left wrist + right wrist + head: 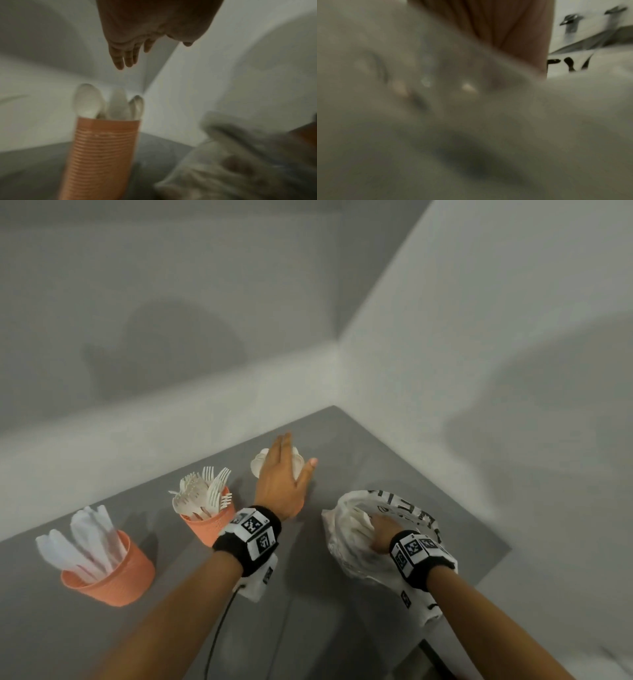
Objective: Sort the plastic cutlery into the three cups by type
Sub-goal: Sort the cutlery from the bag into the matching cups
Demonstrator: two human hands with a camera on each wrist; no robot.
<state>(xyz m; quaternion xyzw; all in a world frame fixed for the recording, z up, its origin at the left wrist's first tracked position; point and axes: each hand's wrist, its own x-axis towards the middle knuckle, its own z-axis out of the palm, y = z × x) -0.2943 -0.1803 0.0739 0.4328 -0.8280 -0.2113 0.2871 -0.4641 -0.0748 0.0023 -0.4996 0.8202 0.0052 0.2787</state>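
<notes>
Below the left hand (279, 477) — fingers straight, holding nothing — stands the spoon cup (102, 152); the right hand (378, 534) digs inside the bag (407, 508) for cutlery, its grip hidden.

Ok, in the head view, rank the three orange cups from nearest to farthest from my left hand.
1. Spoon cup: directly under the left hand, mostly hidden by it.
2. Fork cup: just left of that hand, beside the wrist.
3. Knife cup: farthest left, near the table's front-left area.
</notes>
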